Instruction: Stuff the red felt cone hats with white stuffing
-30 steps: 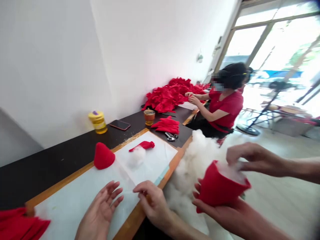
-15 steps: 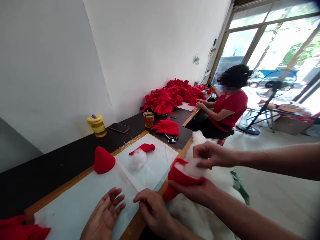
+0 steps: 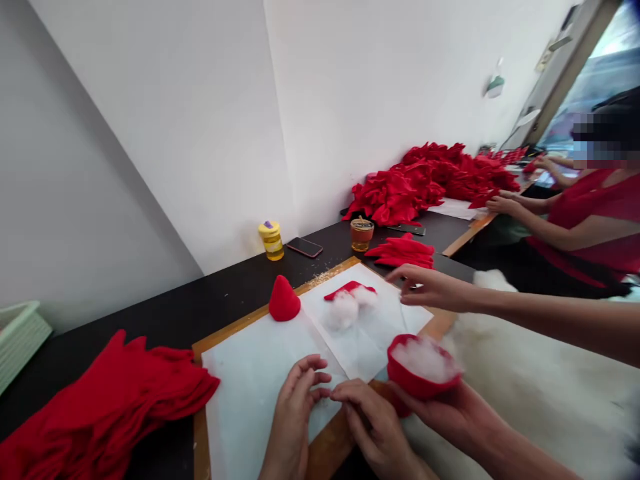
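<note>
Right now, a red felt pouch (image 3: pixel 419 385) is holding white stuffing (image 3: pixel 425 359) up to its rim, a co-worker's lower hand (image 3: pixel 465 417) cupping it from beneath. Farther back, a yellow-lidded jar (image 3: pixel 271 243) and a glass cup (image 3: pixel 361 235) are each containing amber liquid on the dark worktop (image 3: pixel 135 317). As for the grip, the left hand (image 3: pixel 298 395) is hovering open above a white sheet (image 3: pixel 255 373), its fingers curving and holding nothing visible. The right hand (image 3: pixel 376 415) is curling beside it, forefinger reaching close to the left fingers; I cannot tell whether it is gripping anything. 1 red cone (image 3: pixel 284 300) is standing at the sheet's far edge; 2 white tufts (image 3: pixel 345 310) are lying near it.
</note>
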Demonstrator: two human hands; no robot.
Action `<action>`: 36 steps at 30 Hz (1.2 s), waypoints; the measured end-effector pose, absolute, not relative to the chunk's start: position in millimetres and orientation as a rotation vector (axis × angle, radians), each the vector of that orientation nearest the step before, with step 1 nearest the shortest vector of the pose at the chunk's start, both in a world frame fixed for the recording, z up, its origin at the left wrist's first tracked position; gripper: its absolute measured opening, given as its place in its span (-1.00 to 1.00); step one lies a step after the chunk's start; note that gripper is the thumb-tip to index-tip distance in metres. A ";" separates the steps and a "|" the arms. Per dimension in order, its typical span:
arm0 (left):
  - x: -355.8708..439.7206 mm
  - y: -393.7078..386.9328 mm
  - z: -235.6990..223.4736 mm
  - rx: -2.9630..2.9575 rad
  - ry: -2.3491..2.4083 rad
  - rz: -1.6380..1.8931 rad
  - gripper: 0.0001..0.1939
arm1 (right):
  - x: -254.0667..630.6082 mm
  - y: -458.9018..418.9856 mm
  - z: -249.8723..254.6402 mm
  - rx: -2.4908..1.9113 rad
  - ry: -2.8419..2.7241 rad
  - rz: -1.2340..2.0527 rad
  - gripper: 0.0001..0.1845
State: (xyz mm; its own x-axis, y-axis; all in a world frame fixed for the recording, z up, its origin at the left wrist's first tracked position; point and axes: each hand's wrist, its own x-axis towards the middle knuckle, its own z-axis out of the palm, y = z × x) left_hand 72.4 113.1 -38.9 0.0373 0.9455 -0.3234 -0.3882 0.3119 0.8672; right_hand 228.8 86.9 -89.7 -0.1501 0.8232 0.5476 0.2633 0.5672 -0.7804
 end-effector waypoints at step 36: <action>64.6 112.2 -46.9 0.755 1.173 1.074 -0.46 | 347.1 115.3 -68.8 -0.788 -1.581 0.837 -0.36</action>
State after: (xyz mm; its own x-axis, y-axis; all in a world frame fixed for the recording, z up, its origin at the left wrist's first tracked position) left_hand 64.6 112.2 -46.9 0.0303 0.9386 -0.3437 -0.2598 0.3394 0.9041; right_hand 347.1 115.3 -68.8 -0.1514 0.8450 0.5128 0.0513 0.5248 -0.8497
